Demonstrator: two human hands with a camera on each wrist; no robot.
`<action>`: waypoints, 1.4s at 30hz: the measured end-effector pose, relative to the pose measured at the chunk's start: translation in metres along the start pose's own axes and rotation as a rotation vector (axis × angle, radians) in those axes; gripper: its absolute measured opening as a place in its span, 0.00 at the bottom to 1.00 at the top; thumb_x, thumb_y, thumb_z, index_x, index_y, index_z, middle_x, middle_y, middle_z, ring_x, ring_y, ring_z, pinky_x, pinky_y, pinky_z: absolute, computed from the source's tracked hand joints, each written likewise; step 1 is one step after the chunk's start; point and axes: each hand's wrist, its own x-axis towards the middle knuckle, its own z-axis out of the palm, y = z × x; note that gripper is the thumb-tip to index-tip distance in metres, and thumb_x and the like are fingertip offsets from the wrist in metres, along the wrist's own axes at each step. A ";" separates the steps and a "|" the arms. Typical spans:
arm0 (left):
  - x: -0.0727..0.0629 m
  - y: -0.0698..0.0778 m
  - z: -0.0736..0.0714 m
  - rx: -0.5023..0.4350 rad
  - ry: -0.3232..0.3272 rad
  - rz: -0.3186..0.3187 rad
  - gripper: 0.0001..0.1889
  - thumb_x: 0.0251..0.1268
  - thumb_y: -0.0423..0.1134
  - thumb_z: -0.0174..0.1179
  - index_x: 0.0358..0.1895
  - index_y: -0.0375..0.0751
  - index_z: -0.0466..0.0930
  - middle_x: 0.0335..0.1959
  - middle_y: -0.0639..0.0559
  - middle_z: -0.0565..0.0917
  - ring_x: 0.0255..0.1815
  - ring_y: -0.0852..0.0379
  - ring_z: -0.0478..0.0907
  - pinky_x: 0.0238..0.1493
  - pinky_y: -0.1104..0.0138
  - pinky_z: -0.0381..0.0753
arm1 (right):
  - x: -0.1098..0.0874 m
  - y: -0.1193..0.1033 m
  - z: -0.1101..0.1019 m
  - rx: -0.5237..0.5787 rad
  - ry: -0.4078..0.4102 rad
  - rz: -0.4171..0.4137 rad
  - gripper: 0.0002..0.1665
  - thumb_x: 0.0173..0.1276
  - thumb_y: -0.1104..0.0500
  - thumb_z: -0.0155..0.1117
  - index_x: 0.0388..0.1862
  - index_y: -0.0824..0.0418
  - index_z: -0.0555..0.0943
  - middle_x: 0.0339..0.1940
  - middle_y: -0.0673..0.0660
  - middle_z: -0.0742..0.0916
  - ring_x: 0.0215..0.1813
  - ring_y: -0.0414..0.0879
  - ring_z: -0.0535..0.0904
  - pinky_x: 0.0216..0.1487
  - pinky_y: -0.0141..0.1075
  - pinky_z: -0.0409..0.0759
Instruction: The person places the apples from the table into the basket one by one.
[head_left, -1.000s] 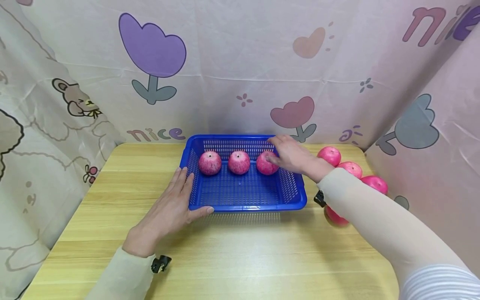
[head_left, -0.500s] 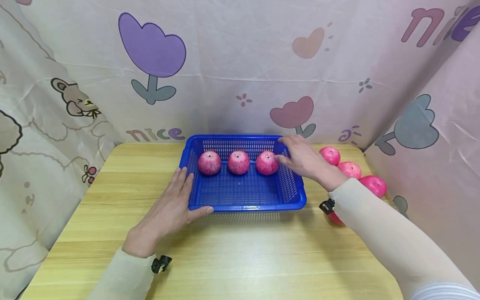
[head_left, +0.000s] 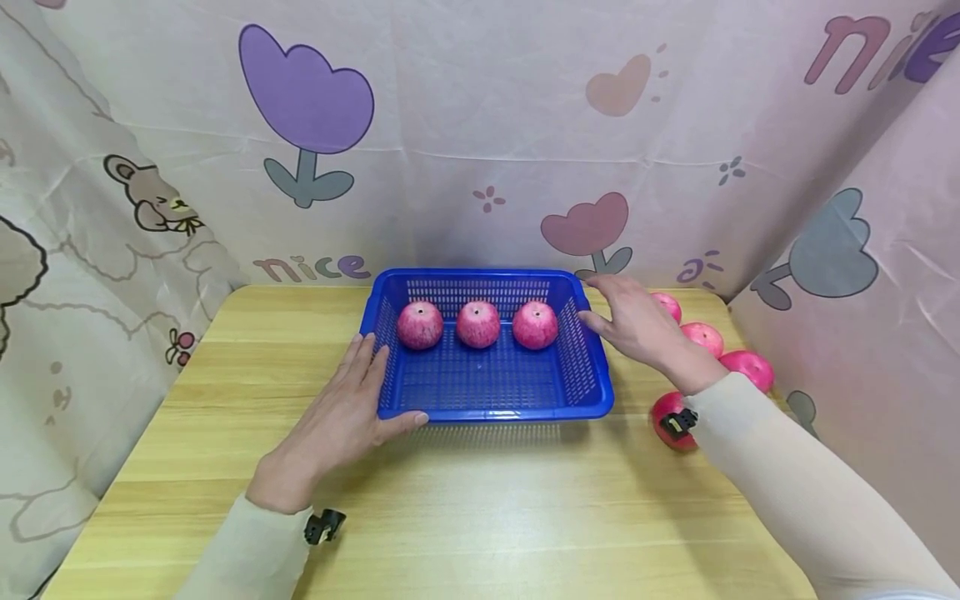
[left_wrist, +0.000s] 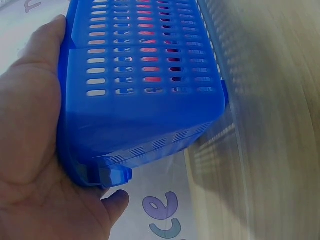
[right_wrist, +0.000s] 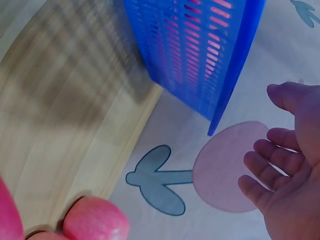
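Left hand (head_left: 322,421): rests at the near left corner of the blue basket (head_left: 495,414), fingers long and straight on the left rim, thumb laid along the front rim. Seems to steady more than grip. Lies just as a second ago.

In the basket, one row toward the back wall, slightly apart: left fruit (head_left: 420,325), middle fruit (head_left: 477,324), right fruit (head_left: 535,325), all pink-red. Left and middle: unmoved over the last second. Right fruit: partly under the thumb a second back, now fully in view, touched by nothing, in the same spot. Reads as a clean release, with no sign of rolling.

Right hand (head_left: 633,321): drawn back from the right fruit, out past the basket's right rim. Holds nothing; fingers loosely bent, thumb apart. Clear of the basket in the right wrist view.

Farther right, on the wooden table (head_left: 480,500), four more: far fruit (head_left: 671,306), now partly behind the right hand; second fruit (head_left: 703,337) and third fruit (head_left: 750,367) close by; near fruit (head_left: 667,402), better exposed now, partly behind the black wrist camera (head_left: 678,423).

Tally: three in, four out. Suggests a completed placing, right hand unburdened, outer group left alone.
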 end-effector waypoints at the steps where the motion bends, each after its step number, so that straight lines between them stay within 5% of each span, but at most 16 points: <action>1: 0.000 0.000 0.000 0.000 0.002 0.002 0.67 0.59 0.85 0.51 0.85 0.32 0.47 0.88 0.33 0.39 0.89 0.37 0.31 0.83 0.37 0.48 | -0.002 0.002 -0.001 -0.003 0.003 0.011 0.37 0.78 0.48 0.65 0.77 0.65 0.70 0.75 0.67 0.77 0.78 0.67 0.69 0.78 0.64 0.68; 17: 0.001 0.001 0.000 -0.008 -0.005 -0.004 0.68 0.58 0.86 0.50 0.85 0.32 0.47 0.88 0.34 0.38 0.89 0.37 0.30 0.83 0.36 0.48 | -0.024 0.027 -0.002 -0.013 0.063 0.082 0.34 0.78 0.49 0.65 0.74 0.68 0.72 0.66 0.70 0.80 0.68 0.66 0.74 0.73 0.65 0.71; 23: 0.000 0.001 -0.001 -0.012 -0.013 -0.011 0.68 0.58 0.87 0.48 0.86 0.33 0.47 0.88 0.34 0.37 0.89 0.36 0.30 0.82 0.36 0.48 | -0.032 0.035 0.000 -0.004 0.082 0.100 0.33 0.78 0.50 0.64 0.72 0.69 0.73 0.72 0.73 0.78 0.75 0.71 0.69 0.75 0.68 0.68; 42: 0.001 0.000 -0.001 -0.006 -0.014 -0.014 0.68 0.57 0.87 0.49 0.85 0.33 0.48 0.88 0.34 0.37 0.89 0.37 0.30 0.82 0.36 0.48 | -0.025 0.088 -0.011 -0.033 -0.031 0.287 0.39 0.79 0.48 0.60 0.77 0.72 0.65 0.74 0.78 0.71 0.75 0.77 0.64 0.76 0.73 0.60</action>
